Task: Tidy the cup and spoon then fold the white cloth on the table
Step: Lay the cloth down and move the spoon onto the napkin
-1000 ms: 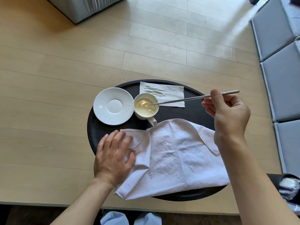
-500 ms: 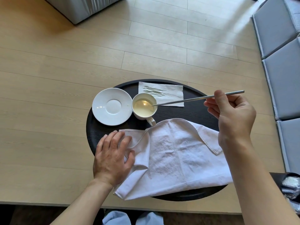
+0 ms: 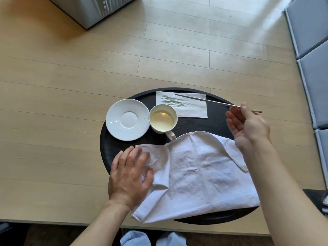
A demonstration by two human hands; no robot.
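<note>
- While the right hand (image 3: pixel 248 128) hangs above the right part of the round black surface (image 3: pixel 216 123), its thumb and forefinger pinch the spoon (image 3: pixel 209 101) near its handle end; the other fingers (image 3: pixel 230 119) are spread loose below.
- Long and thin, the spoon lies nearly level, its long axis running left to right, the far end pointing left over the paper napkin (image 3: pixel 193 109) and the short handle tip sticking out right past the thumb.
- Flat, fingers slightly spread, the left hand (image 3: pixel 129 176) presses on the left corner of the white cloth (image 3: pixel 198 176), gripping nothing.
- Rumpled and partly turned over, the cloth covers the near half of the surface, its near corners hanging past the rim.
- Just beyond the cloth stands the cup (image 3: pixel 163 119), upright, pale liquid inside, its handle pointing towards the cloth and touching its upper edge.
- Left of the cup, rim to rim with it, sits a white saucer (image 3: pixel 127 119), which juts out over the surface's left edge.
- Between cup, napkin and right hand there is bare black surface; wooden floor (image 3: pixel 71 77) lies all around.
</note>
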